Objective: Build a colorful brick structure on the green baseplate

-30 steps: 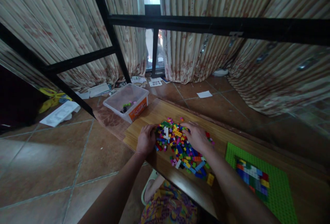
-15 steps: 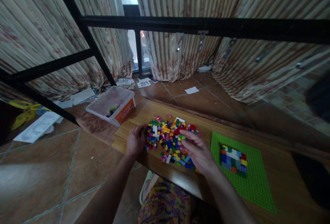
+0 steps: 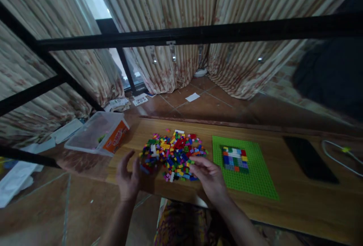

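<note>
A heap of small coloured bricks (image 3: 172,151) lies on a low wooden table (image 3: 283,200). My left hand (image 3: 127,180) hovers at the heap's left edge, fingers spread, holding nothing. At the heap's near right edge my right hand (image 3: 208,176) has its fingertips drawn together; whether a brick sits between them I cannot tell. Right of the heap lies a green baseplate (image 3: 255,181) with a small patch of coloured bricks (image 3: 235,159) pressed onto it.
A clear plastic tub (image 3: 96,136) with an orange label stands off the table's left end. A black phone (image 3: 310,159) and a white cable (image 3: 340,155) lie at the right. A black metal frame (image 3: 181,34) crosses overhead. Papers litter the tiled floor by the curtains.
The view swung right, bringing the phone and cable into sight. My left hand lifted off the heap's left edge and opened. My right hand drew back toward the near side of the heap.
</note>
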The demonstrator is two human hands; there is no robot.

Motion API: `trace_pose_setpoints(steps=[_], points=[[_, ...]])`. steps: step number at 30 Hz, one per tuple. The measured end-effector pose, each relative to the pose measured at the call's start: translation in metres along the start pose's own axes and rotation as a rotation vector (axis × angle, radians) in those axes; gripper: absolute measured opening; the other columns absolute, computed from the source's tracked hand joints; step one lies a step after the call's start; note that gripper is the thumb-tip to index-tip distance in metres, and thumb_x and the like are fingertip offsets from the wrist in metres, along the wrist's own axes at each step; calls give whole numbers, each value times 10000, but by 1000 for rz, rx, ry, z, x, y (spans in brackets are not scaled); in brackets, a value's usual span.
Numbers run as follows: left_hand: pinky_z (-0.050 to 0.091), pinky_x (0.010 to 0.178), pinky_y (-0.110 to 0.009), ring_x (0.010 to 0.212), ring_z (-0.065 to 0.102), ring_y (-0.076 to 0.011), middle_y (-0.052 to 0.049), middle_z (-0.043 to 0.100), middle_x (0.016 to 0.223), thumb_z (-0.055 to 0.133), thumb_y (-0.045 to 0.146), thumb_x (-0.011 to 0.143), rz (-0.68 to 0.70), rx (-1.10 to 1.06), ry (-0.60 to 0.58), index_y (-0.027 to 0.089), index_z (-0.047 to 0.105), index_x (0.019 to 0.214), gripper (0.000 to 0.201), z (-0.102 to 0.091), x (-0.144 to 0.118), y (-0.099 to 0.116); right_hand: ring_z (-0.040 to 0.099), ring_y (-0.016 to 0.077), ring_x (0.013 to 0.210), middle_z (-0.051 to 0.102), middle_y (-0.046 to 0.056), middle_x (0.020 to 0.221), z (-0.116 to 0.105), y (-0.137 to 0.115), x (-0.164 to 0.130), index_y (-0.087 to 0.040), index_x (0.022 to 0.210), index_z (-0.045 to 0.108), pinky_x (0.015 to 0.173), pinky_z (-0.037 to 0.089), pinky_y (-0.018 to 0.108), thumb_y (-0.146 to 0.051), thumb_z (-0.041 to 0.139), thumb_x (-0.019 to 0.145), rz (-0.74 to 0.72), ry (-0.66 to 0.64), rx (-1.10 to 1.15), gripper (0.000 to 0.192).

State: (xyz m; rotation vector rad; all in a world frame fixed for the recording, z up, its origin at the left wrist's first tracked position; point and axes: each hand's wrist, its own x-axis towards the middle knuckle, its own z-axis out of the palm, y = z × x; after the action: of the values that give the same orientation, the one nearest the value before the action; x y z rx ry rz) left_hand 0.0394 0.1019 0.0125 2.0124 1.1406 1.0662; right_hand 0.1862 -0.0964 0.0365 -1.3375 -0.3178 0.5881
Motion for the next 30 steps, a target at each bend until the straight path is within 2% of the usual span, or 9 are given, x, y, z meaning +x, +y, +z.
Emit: trace_pose_setpoints(steps=[1, 3, 5, 8, 10, 13, 18, 22, 30], points=[[457, 950, -363, 1058, 587, -236, -82, 652, 1113, 533, 463, 853, -3, -45, -27, 190, 620, 1114, 388, -1, -10, 14, 608, 145, 670, 677, 3, 728, -2, 1, -5, -238, 896, 749, 613, 504, 267, -374, 763, 690, -30, 12, -17, 247], [471, 918, -331, 1012, 610, -224, -63, 673, 1064, 565, 479, 837, -95, -215, -237, 200, 639, 1092, 384, 1, -33, 46, 618, 155, 718, 695, 13, 776, -4, 1, -15, -243, 905, 750, 656, 514, 280, -339, 742, 718, -75, 33, -44, 211], [499, 843, -305, 930, 637, -213, -55, 695, 1000, 607, 492, 812, -302, -408, -497, 210, 665, 1058, 378, 8, -58, 74, 626, 157, 723, 704, 12, 799, -3, 1, -25, -255, 923, 748, 668, 522, 285, -300, 722, 741, -93, 32, -49, 189], [521, 742, -294, 876, 649, -211, -55, 703, 957, 667, 495, 763, -620, -707, -668, 216, 680, 1013, 375, 23, -86, 103, 643, 161, 755, 712, 13, 852, -3, -4, -37, -282, 915, 750, 690, 541, 291, -241, 710, 751, -140, 5, -34, 174], [518, 687, -283, 806, 652, -198, -50, 701, 895, 720, 463, 719, -753, -832, -711, 210, 680, 948, 343, 29, -94, 114, 651, 171, 833, 706, 21, 914, -6, -7, -43, -297, 894, 754, 725, 552, 297, -218, 702, 760, -176, -10, -21, 164], [499, 621, -261, 684, 631, -164, -33, 681, 781, 759, 416, 687, -822, -881, -781, 196, 669, 858, 293, 33, -95, 123, 648, 183, 891, 688, 29, 946, -14, -10, -46, -310, 864, 756, 722, 562, 297, -220, 723, 746, -205, 5, 4, 152], [446, 547, -220, 535, 541, -102, 13, 598, 601, 751, 407, 704, -783, -840, -883, 182, 653, 765, 253, 34, -98, 126, 642, 155, 750, 676, 12, 861, -29, -9, -47, -303, 811, 749, 601, 544, 259, -234, 747, 727, -189, 14, 45, 108], [435, 530, -214, 517, 532, -97, 16, 596, 578, 736, 410, 725, -759, -828, -930, 180, 647, 740, 247, 37, -102, 122, 641, 155, 777, 683, 12, 821, -35, -10, -49, -276, 772, 747, 683, 536, 267, -207, 765, 710, -205, 7, 11, 94], [474, 574, -224, 634, 628, -141, -43, 699, 745, 779, 396, 673, -891, -846, -824, 166, 672, 866, 318, 38, -100, 130, 623, 144, 576, 685, -10, 704, -37, -11, -44, -239, 823, 717, 572, 533, 284, -394, 784, 676, 156, 65, 235, 223]])
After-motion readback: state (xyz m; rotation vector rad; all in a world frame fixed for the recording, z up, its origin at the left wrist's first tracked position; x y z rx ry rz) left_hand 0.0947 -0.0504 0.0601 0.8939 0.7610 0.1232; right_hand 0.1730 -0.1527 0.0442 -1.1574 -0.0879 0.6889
